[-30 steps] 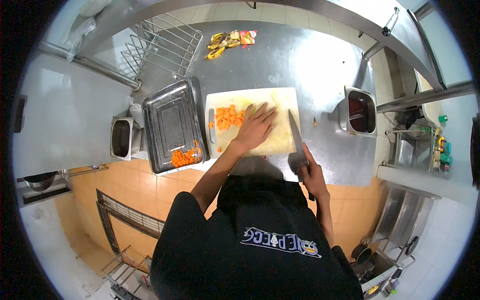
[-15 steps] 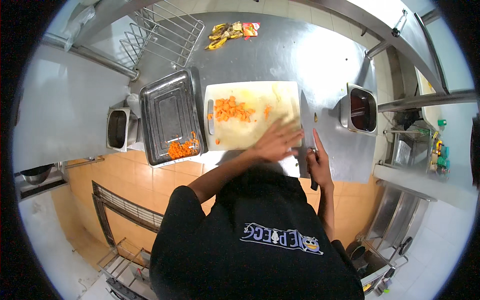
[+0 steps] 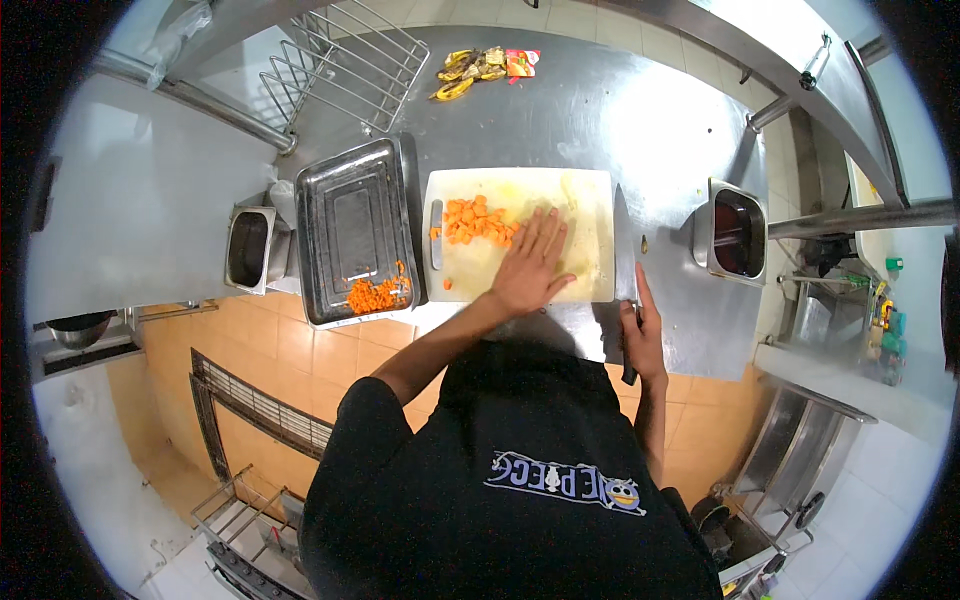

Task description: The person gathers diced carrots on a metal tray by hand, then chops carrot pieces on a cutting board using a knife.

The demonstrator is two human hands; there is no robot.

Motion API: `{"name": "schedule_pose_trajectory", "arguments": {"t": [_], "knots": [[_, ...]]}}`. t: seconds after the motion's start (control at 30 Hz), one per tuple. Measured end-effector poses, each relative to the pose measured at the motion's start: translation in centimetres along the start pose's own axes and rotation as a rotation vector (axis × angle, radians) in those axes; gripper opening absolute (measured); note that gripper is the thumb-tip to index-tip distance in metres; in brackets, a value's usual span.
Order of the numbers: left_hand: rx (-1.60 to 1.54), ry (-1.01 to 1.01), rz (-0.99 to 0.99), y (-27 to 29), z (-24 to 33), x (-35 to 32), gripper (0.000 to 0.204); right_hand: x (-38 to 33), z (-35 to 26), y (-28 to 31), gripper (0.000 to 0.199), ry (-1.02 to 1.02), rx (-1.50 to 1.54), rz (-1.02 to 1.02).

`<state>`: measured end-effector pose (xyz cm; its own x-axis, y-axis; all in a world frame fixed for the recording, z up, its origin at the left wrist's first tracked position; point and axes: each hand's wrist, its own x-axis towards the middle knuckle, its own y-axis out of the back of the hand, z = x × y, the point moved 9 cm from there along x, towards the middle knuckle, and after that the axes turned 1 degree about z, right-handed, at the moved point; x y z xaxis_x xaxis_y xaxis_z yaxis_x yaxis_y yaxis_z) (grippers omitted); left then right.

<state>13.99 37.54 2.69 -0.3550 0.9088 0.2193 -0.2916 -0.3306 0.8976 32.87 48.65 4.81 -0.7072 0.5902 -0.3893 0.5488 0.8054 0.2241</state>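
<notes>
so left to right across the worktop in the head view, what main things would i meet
Dark metal tray, larger orange chunks, left hand, knife held in the right hand, metal container with dark red contents.

The chopped pieces (image 3: 470,222) are orange, the board (image 3: 585,250) cream.

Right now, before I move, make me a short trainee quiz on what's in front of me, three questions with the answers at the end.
1. Which hand holds the knife?
2. True or false: the tray is left of the board.
3. Which lie on the board: A, banana peels; B, carrot pieces; C, whole tomatoes?

Key: 1, the right hand; 2, true; 3, B.
</notes>
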Motion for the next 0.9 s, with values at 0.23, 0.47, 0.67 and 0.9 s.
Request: {"name": "schedule_pose_trajectory", "arguments": {"t": [0.23,0.47,0.67,0.9], "knots": [[-0.057,-0.023,0.004,-1.6,3.2,0.0,0.088,0.8,-1.2,-1.1,0.064,0.055,-0.086,-0.034],[0.003,0.035,0.127,-1.8,2.6,3.7,0.081,0.4,-0.7,-0.4,0.066,0.085,-0.082,0.025],[-0.009,0.243,0.130,-2.3,0.9,4.7,0.077,0.1,-0.1,-0.5,0.067,0.048,0.003,0.030],[-0.088,0.216,0.145,-2.8,1.4,7.3,0.075,0.2,-0.7,-0.7,0.068,0.093,0.066,0.023]]}}
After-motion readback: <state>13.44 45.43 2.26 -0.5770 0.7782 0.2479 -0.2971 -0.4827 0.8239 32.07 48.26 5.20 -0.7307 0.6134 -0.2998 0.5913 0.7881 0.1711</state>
